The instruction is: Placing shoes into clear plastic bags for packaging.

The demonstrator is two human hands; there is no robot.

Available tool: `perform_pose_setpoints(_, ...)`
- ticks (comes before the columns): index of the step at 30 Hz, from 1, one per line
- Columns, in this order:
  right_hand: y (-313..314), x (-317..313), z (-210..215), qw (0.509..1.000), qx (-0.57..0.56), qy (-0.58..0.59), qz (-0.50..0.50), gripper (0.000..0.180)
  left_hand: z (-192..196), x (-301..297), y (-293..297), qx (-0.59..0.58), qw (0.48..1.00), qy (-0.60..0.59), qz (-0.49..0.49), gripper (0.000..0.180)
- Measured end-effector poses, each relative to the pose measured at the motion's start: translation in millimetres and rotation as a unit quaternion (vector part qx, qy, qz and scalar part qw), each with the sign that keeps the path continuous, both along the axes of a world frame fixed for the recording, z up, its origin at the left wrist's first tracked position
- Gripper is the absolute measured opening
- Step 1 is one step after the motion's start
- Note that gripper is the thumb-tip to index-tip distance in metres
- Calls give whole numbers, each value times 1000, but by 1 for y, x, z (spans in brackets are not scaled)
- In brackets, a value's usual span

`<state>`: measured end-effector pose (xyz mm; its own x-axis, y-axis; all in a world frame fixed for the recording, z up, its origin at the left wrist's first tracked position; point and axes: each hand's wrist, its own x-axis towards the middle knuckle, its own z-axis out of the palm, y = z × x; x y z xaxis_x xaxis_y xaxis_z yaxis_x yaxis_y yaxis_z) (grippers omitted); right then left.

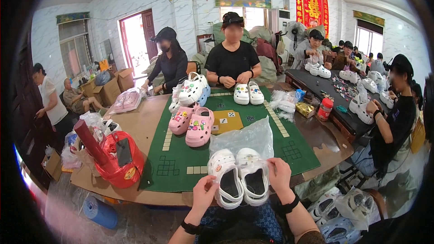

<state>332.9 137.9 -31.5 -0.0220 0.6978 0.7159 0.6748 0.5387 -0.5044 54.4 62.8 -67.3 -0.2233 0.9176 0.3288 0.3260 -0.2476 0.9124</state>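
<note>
Two white clogs (238, 178) sit side by side at the near edge of the table, toes toward twelve, straps toward six. From where I stand, the left hand (206, 192) is at nearly nine o'clock of them, thumb and fingers drawn close together; the right hand (280, 176) is at three, fingers curled in by the other shoe. I can't tell whether they pinch shoe or film. To do this neatly, I'd keep the heels level, the two shoes together, and draw evenly from both sides so the thin plastic doesn't snag on a strap.

A clear plastic bag (246, 138) spreads at twelve. Pink clogs (199, 127) at eleven crowd its edge and could be knocked. More white clogs (248, 94) stand farther off at twelve, a red-lidded jar (324, 110) between one and two, and a bulky red bag (135, 153) near nine, out of the way.
</note>
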Motion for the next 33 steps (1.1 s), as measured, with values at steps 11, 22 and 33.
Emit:
perform_pose_setpoints(11, -65, 27, -20, 995, -67, 13, 73, 14, -9, 5, -38, 139, 976, 164, 26, 9)
perform_pose_setpoints(22, -70, 34, -12, 957, -137, -48, 252, 87, -16, 9, -37, 58, 965, 246, -65, 102)
perform_pose_setpoints(33, -49, 25, 15, 944, -252, 146, 156, 68, 12, 15, 3, 60, 996, 41, -54, 68)
